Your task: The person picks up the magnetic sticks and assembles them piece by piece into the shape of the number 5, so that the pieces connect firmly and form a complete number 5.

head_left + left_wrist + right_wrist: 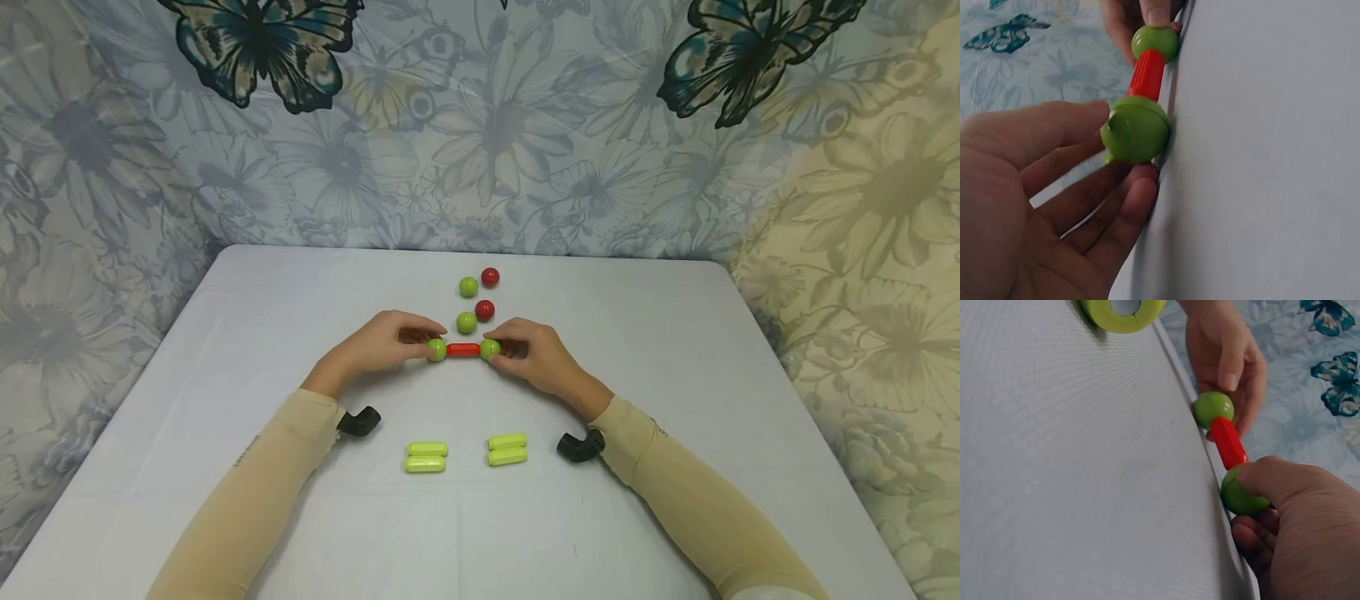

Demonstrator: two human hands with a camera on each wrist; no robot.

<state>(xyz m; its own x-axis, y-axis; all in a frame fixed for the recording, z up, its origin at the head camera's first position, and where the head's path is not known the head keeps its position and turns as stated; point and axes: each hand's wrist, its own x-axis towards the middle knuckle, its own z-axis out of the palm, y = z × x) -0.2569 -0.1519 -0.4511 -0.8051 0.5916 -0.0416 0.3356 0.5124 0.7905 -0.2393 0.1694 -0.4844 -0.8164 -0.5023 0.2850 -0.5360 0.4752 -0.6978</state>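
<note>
A red rod [463, 351] joins two green balls, one at each end, low over the white table. My left hand [388, 340] pinches the left green ball [1136, 131] between thumb and fingers, the other fingers spread below it in the left wrist view. On the opposite end, my right hand [537, 357] holds the right green ball [1241, 492], its thumb on top and fingers curled beneath. Just beyond the hands lie two loose green balls, the nearer one [467, 322] beside a red ball [484, 310].
Farther back are another green ball [468, 287] and a second red ball [491, 277]. Nearer me, yellow-green rods lie in a left pair [426, 457] and a right pair [507, 449]. A flower-and-butterfly cloth [480, 167] hangs behind the table [637, 317].
</note>
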